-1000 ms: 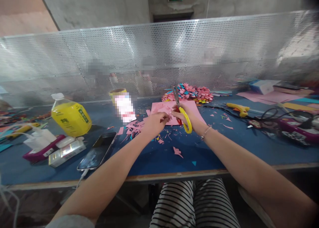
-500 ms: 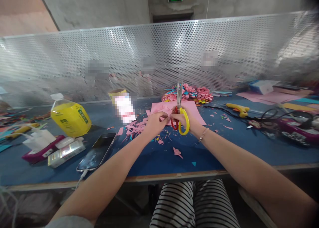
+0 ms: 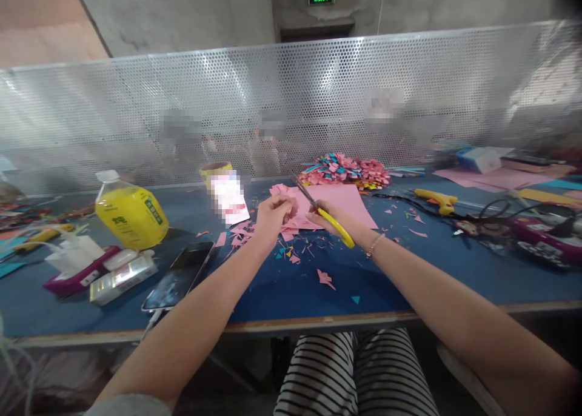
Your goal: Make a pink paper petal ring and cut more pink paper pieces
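Note:
My left hand (image 3: pixel 269 217) is closed on a small folded piece of pink paper (image 3: pixel 287 211) above the blue table (image 3: pixel 291 288). My right hand (image 3: pixel 330 218) grips yellow-handled scissors (image 3: pixel 324 213), whose blades slant up to the left, towards the pink piece. Both hands hover over a flat pink sheet (image 3: pixel 342 202). Pink and teal paper scraps (image 3: pixel 296 253) lie scattered below the hands.
A heap of pink and blue paper flowers (image 3: pixel 348 168) lies behind the sheet. A yellow bottle (image 3: pixel 130 213), phone (image 3: pixel 178 276), small boxes (image 3: pixel 102 270) and a blurred card (image 3: pixel 228 197) are on the left. A yellow glue gun (image 3: pixel 434 199), cables and pink sheets are on the right. A perforated metal screen backs the table.
The scissors have swung from pointing straight up to slanting left towards the pink piece. My left hand has risen slightly with the paper.

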`<state>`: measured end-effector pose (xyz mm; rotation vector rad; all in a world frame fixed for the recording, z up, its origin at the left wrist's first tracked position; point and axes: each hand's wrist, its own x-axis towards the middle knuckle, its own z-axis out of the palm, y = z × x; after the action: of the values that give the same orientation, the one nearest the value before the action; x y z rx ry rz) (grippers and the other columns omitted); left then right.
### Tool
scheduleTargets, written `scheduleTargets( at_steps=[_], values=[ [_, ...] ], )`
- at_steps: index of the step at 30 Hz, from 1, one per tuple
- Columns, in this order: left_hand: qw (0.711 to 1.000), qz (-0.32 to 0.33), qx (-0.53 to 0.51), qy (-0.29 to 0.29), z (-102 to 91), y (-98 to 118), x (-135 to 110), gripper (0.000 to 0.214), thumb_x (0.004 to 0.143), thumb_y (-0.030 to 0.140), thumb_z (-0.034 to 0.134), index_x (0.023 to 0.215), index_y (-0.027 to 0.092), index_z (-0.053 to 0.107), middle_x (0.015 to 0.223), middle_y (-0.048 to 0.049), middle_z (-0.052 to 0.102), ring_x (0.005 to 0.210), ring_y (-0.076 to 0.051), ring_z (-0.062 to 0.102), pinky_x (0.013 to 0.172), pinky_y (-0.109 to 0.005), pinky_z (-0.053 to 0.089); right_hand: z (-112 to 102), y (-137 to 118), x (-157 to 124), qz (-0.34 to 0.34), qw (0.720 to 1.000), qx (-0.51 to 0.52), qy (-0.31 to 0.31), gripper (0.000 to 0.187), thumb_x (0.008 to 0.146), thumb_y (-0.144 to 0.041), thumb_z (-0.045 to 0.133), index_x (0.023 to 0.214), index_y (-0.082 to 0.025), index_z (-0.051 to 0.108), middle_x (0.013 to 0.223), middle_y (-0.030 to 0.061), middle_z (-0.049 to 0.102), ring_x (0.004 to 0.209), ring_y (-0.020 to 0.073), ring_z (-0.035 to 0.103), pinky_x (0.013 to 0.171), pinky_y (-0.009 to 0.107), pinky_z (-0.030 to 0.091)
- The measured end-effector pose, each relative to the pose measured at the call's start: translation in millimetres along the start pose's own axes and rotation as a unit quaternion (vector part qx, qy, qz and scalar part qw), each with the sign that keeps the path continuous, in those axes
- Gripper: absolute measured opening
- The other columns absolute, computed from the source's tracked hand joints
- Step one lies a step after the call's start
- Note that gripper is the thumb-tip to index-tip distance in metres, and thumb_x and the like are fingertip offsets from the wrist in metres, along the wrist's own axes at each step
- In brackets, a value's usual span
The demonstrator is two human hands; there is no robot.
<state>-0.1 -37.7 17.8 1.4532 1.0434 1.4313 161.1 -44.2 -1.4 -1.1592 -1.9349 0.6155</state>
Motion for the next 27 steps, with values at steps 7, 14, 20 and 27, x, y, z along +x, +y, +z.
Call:
scheduleTargets(
  at_steps=[7, 14, 20, 27],
  values=[
    [1.0, -0.005, -0.014, 0.009, 1.5, 0.3, -0.6, 0.015, 0.062, 0.029, 0.062, 0.061, 0.015, 0.058, 0.044, 0.0038, 0.05, 0.035, -0.004, 0.035, 0.036, -0.02, 0.024, 2.3, -2.1, -3.0, -0.012, 0.999, -0.038, -0.033, 0.029, 0.077, -0.045, 0.044, 0.083, -0.017, 0.05, 0.072, 0.0019, 0.056, 0.066, 0.0129, 0.049, 0.062, 0.025, 0.04],
    [0.999, 0.028, 0.035, -0.027, 2.5, 2.7, -4.0, 0.012, 0.063, 0.026, 0.059, 0.057, 0.015, 0.059, 0.042, 0.0039, 0.048, 0.035, -0.004, 0.034, 0.037, -0.02, 0.024, 0.7, -4.4, -3.8, -0.013, 0.998, -0.043, -0.034, 0.031, 0.079, -0.046, 0.043, 0.084, -0.017, 0.051, 0.075, 0.0029, 0.057, 0.067, 0.0136, 0.051, 0.064, 0.025, 0.041],
    [0.998, 0.022, 0.048, -0.034, 2.2, 2.8, -3.2, 0.012, 0.063, 0.025, 0.057, 0.056, 0.016, 0.058, 0.042, 0.0039, 0.048, 0.036, -0.004, 0.035, 0.037, -0.02, 0.025, -0.7, -7.5, -4.3, 0.002, 0.998, -0.042, -0.046, 0.033, 0.078, -0.047, 0.043, 0.085, -0.016, 0.053, 0.077, 0.004, 0.059, 0.069, 0.0144, 0.051, 0.063, 0.026, 0.04],
    [0.997, 0.024, 0.057, -0.038, 1.9, 1.9, -2.8, 0.012, 0.063, 0.026, 0.058, 0.056, 0.016, 0.058, 0.042, 0.0044, 0.047, 0.036, -0.004, 0.034, 0.038, -0.02, 0.026, -1.3, -11.0, -5.4, -0.006, 0.998, -0.042, -0.045, 0.035, 0.079, -0.048, 0.04, 0.083, -0.015, 0.052, 0.074, 0.0032, 0.056, 0.066, 0.0133, 0.049, 0.063, 0.026, 0.039]
  ],
)
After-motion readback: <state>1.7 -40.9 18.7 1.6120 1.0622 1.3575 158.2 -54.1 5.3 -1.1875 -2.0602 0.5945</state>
